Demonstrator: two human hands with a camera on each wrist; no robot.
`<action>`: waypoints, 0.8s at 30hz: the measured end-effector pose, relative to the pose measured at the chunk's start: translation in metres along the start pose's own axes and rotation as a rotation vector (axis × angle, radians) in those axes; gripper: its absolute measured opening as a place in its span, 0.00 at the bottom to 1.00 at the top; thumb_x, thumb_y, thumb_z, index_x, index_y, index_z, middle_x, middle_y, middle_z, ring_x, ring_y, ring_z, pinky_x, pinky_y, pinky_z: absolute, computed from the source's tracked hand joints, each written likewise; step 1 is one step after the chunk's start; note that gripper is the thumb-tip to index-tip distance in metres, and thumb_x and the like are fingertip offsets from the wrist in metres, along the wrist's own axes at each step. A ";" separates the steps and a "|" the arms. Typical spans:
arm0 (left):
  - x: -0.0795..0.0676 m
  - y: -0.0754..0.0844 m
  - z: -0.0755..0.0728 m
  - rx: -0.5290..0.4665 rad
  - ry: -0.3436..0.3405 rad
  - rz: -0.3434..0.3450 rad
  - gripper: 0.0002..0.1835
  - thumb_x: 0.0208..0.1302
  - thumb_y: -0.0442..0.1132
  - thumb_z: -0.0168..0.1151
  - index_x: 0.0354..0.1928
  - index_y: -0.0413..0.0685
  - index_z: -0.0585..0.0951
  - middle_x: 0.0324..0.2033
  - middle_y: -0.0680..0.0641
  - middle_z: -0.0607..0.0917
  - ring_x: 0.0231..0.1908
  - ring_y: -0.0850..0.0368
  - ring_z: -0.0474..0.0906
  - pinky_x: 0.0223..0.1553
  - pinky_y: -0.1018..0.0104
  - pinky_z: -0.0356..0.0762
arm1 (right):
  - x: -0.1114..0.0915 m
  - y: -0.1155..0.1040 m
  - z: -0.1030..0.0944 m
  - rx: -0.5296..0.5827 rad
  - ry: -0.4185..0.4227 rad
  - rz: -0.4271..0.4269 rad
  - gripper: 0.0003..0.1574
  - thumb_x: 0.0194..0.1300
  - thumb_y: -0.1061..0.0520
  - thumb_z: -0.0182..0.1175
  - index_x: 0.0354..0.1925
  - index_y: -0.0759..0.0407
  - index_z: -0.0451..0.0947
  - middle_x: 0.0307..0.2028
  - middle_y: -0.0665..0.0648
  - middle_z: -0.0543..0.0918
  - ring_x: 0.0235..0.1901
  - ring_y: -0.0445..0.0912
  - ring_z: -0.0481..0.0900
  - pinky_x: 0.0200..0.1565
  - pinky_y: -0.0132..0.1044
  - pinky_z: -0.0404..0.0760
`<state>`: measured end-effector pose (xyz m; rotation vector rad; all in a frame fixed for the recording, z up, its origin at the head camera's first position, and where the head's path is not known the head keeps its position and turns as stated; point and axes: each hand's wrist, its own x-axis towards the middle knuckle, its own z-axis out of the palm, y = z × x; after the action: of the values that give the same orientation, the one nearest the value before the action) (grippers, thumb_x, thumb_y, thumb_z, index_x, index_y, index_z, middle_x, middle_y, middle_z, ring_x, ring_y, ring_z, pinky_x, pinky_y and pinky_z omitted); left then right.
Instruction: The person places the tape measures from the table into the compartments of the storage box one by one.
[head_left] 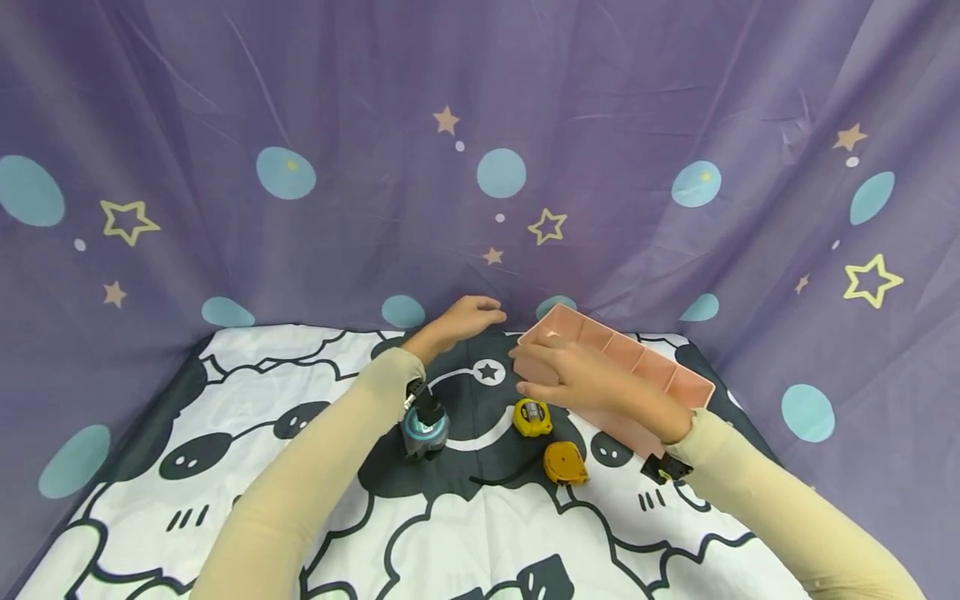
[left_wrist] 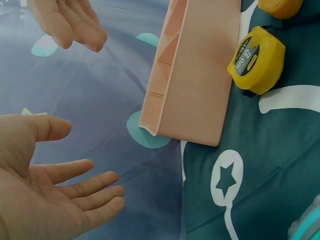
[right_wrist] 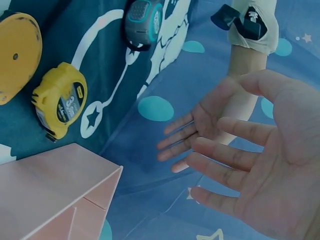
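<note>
Your left hand (head_left: 467,318) and right hand (head_left: 573,371) are empty, fingers loose, so please move gently by the pink box (left_wrist: 200,75) at right, not bumping the yellow tape measure (head_left: 532,417) near its left end.

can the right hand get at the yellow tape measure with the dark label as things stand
Probably yes: the right hand is empty, its fingers extended, and nothing appears to cover the yellow tape measure. The pink box sits beside it, not over it.
</note>
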<state>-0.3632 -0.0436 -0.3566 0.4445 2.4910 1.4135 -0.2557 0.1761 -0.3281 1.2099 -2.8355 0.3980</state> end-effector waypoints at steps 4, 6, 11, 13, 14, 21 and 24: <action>0.002 0.003 0.000 0.053 -0.023 -0.014 0.28 0.74 0.46 0.56 0.70 0.40 0.73 0.70 0.39 0.74 0.70 0.43 0.70 0.72 0.50 0.71 | 0.001 0.002 0.001 -0.017 -0.020 -0.003 0.32 0.72 0.42 0.61 0.68 0.53 0.75 0.62 0.55 0.81 0.50 0.48 0.80 0.49 0.43 0.86; 0.002 0.004 0.002 0.096 -0.042 -0.011 0.28 0.74 0.45 0.55 0.70 0.40 0.73 0.69 0.39 0.75 0.70 0.43 0.70 0.72 0.50 0.72 | 0.000 0.002 0.002 -0.017 -0.033 -0.009 0.33 0.71 0.43 0.62 0.67 0.54 0.75 0.56 0.54 0.84 0.44 0.46 0.80 0.48 0.42 0.85; 0.003 0.007 0.008 0.159 -0.065 -0.001 0.27 0.74 0.44 0.55 0.70 0.40 0.73 0.68 0.40 0.76 0.69 0.42 0.72 0.69 0.50 0.75 | -0.001 0.001 0.007 -0.051 -0.072 -0.044 0.30 0.69 0.42 0.64 0.64 0.53 0.77 0.45 0.50 0.85 0.39 0.44 0.79 0.46 0.39 0.84; 0.006 0.006 0.011 0.169 -0.056 -0.001 0.26 0.73 0.43 0.56 0.69 0.39 0.74 0.68 0.40 0.77 0.67 0.42 0.73 0.68 0.50 0.76 | -0.002 0.001 0.011 -0.060 -0.089 -0.060 0.29 0.69 0.42 0.64 0.63 0.53 0.78 0.49 0.51 0.84 0.42 0.44 0.80 0.45 0.39 0.85; 0.008 0.004 0.013 0.172 -0.049 0.000 0.26 0.73 0.43 0.56 0.69 0.39 0.75 0.67 0.40 0.77 0.67 0.42 0.74 0.67 0.50 0.77 | -0.003 0.001 0.012 -0.057 -0.101 -0.062 0.29 0.69 0.42 0.64 0.63 0.53 0.78 0.52 0.51 0.85 0.44 0.44 0.80 0.47 0.38 0.85; 0.022 -0.004 0.029 0.149 -0.003 -0.013 0.24 0.72 0.42 0.59 0.66 0.38 0.77 0.65 0.39 0.79 0.64 0.42 0.77 0.63 0.51 0.81 | -0.012 -0.003 0.025 -0.021 -0.168 -0.056 0.30 0.68 0.44 0.65 0.63 0.54 0.79 0.57 0.54 0.84 0.48 0.45 0.84 0.53 0.40 0.88; 0.028 -0.004 0.032 0.107 0.016 -0.037 0.24 0.72 0.41 0.60 0.65 0.37 0.77 0.63 0.38 0.80 0.61 0.41 0.79 0.61 0.52 0.82 | -0.014 -0.003 0.029 -0.014 -0.197 -0.060 0.29 0.67 0.44 0.66 0.62 0.54 0.80 0.55 0.54 0.85 0.47 0.46 0.85 0.52 0.39 0.88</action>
<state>-0.3782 -0.0092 -0.3778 0.4073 2.5820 1.2800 -0.2412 0.1768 -0.3572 1.4006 -2.9477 0.2708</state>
